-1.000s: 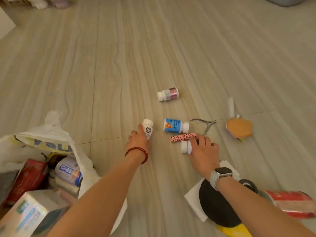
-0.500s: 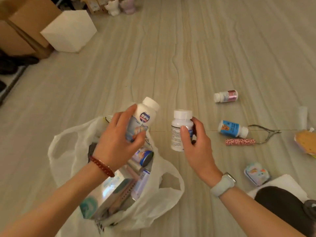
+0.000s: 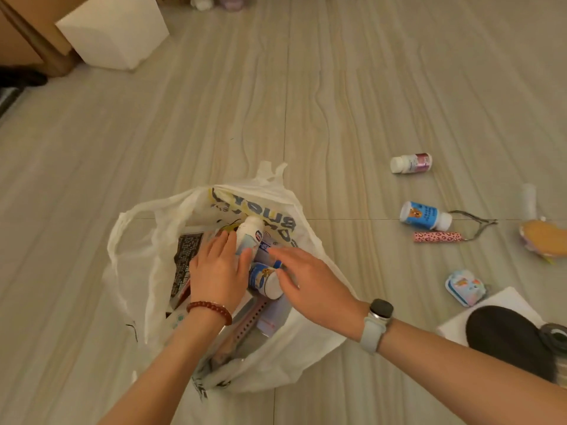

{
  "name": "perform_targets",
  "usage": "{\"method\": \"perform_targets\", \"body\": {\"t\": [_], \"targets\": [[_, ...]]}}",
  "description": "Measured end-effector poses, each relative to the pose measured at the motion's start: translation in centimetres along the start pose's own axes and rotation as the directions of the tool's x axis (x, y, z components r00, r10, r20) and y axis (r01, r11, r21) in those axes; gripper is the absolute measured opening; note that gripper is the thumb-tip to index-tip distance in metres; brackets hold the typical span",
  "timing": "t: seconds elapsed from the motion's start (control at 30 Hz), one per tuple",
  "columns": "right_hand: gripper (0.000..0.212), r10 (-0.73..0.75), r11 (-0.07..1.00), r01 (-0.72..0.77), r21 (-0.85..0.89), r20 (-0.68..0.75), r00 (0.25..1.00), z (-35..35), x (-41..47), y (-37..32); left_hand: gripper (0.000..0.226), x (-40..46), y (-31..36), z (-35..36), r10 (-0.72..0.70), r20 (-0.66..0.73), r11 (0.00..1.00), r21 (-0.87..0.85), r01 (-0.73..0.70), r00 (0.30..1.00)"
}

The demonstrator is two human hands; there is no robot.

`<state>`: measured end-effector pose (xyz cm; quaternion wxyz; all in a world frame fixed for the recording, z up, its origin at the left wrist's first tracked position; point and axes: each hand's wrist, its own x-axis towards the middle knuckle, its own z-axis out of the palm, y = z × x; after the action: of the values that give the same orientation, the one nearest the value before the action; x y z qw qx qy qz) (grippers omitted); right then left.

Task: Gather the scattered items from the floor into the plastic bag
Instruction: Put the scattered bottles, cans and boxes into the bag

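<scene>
The white plastic bag point(image 3: 135, 228) lies open on the floor, holding boxes and bottles. My left hand point(image 3: 219, 273) is inside its mouth and grips a white bottle point(image 3: 250, 233) between thumb and fingers. My right hand point(image 3: 310, 279) reaches over the bag with fingers spread and straight, just above a blue-labelled bottle point(image 3: 264, 280) lying inside. To the right on the floor lie a pink-labelled bottle point(image 3: 411, 163), a blue bottle point(image 3: 425, 215), a leopard-print tube point(image 3: 437, 236), nail nippers point(image 3: 474, 223), a small tin point(image 3: 464, 287) and an orange pad point(image 3: 544, 237).
A white box point(image 3: 113, 29) and a cardboard box point(image 3: 18, 35) stand at the far left. A white tube point(image 3: 530, 199) lies at the right edge. A black disc point(image 3: 506, 335) on a white sheet point(image 3: 506, 299) sits at the lower right.
Both hands lifted a bottle each off the floor and moved left to the bag. Now both are down in its mouth; the right hand's bottle is out of its grip and its fingers are spread.
</scene>
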<state>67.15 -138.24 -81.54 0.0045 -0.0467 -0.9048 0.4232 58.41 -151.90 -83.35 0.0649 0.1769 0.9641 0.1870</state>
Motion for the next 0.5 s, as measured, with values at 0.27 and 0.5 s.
{"method": "perform_targets", "body": {"t": [0.27, 0.5], "targets": [[0.035, 0.136, 0.990, -0.108, 0.086, -0.470, 0.872, -5.9, -5.7, 6.3, 0.031, -1.8, 7.5, 0.2, 0.398, -0.208, 0.884, -0.175, -0.434, 0.894], [0.046, 0.612, 0.661, -0.744, -0.097, -0.505, 0.609, -11.6, -14.7, 16.9, 0.038, -2.1, 16.7, 4.3, 0.775, 0.055, 0.632, -0.080, -0.770, 0.630]]}}
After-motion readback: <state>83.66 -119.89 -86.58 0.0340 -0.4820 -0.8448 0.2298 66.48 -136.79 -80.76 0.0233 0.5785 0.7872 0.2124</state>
